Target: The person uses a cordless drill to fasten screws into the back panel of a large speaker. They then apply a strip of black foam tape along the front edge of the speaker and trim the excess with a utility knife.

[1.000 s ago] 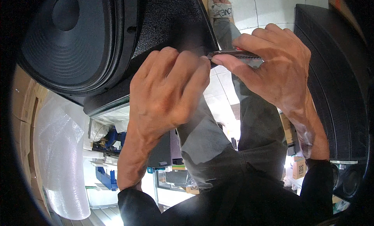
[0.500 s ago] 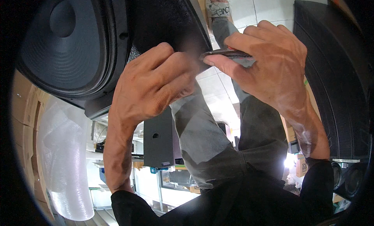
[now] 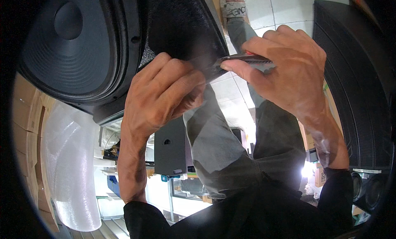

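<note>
My right hand is closed around a slim dark utility knife with a ridged edge and a bit of red. Its tip points left, toward my left hand. The fingers of that hand are curled in, their tips turned from view; I cannot make out what is pinched there. Both hands are in front of a black speaker cabinet, whose inside is lined with dark fuzzy material. A large round woofer cone faces up at the left. The area between the hands is blurred.
A tall black speaker with a mesh front stands at the right. A roll of bubble wrap is at the lower left, beside stacked cardboard boxes. Another dark box-shaped cabinet shows below my left wrist. Pale tiles cover the floor.
My left hand has shifted slightly down and right, its fingers curling tighter. My right hand has moved a little right and down with the knife. The view has shifted slightly.
</note>
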Available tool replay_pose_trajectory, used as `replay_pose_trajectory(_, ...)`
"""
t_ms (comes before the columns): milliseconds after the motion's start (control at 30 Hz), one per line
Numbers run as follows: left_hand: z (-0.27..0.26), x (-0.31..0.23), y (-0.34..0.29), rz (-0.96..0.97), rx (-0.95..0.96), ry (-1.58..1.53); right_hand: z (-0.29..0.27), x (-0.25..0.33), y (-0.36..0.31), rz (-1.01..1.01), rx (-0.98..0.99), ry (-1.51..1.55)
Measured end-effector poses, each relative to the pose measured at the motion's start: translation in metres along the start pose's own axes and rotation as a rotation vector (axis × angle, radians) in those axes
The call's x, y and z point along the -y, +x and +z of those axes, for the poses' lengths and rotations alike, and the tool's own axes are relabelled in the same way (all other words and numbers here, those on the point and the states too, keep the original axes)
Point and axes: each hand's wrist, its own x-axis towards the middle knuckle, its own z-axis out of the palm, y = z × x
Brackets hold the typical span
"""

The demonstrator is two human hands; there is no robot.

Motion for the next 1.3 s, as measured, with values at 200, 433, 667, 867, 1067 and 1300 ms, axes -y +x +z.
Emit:
replay_pose_trajectory(200,-0.001,-0.006,0.003,-0.02,0.03,0.037,-0.007,-0.015,0.006,-0.118,-0.056,-0.019)
replay_pose_trajectory(433,0.001,-0.007,0.0,0.05,0.038,0.127,-0.003,-0.018,0.001,-0.078,0.069,0.173)
replay_pose_trajectory(667,0.002,-0.005,-0.007,0.002,-0.01,0.062,-0.001,-0.022,0.01,-0.04,0.115,0.048)
replay_pose_trajectory(867,0.005,-0.006,-0.013,-0.033,-0.067,0.065,-0.008,-0.02,0.027,-0.209,0.121,0.026)
replay_pose_trajectory(1067,0.002,-0.008,-0.017,-0.069,-0.076,0.089,-0.002,-0.012,0.035,-0.283,0.12,-0.039)
replay_pose_trajectory(1300,-0.007,-0.004,-0.031,-0.096,-0.055,0.09,-0.003,-0.022,0.026,0.077,0.162,0.174)
